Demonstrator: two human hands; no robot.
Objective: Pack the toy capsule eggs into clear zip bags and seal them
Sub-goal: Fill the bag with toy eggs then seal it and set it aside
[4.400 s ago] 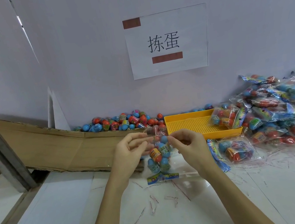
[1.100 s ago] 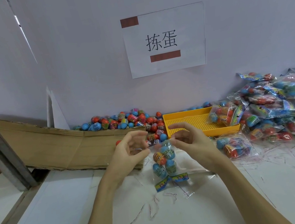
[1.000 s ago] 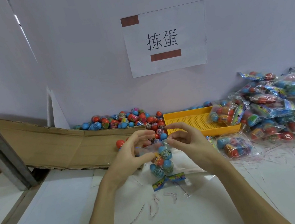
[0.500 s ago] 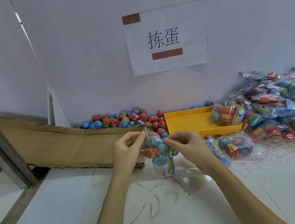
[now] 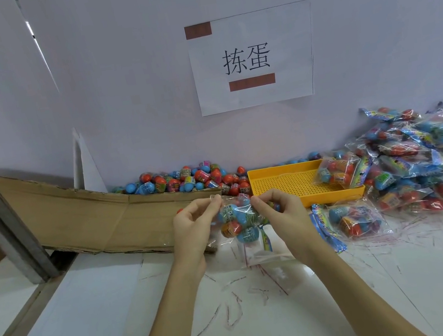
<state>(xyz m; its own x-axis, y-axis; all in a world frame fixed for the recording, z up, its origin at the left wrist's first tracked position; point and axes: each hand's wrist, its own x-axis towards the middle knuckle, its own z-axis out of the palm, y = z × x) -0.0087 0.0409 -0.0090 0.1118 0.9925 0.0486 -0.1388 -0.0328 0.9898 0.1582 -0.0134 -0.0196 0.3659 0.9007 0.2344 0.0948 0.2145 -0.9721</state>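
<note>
While it hangs between both hands above the white table [image 5: 269, 321], the clear zip bag [image 5: 239, 219] holds several blue and red toy capsule eggs [image 5: 234, 225], with a colourful printed strip dangling from its lower edge. The left hand [image 5: 195, 228] pinches the bag's top edge at one end between thumb and forefinger, and the right hand [image 5: 279, 212] pinches it at the other end, remaining fingers curled (whether the zip is fully closed cannot be told). Just behind the hands sits a yellow perforated tray [image 5: 284, 183] with one filled bag [image 5: 338, 170] resting on its far right corner. Loose eggs [image 5: 187, 178] are heaped against the wall, behind a flattened cardboard sheet [image 5: 90, 216]. A big pile of packed bags [image 5: 430, 159] lies to the right, and a paper sign [image 5: 252, 58] is taped to the wall.
</note>
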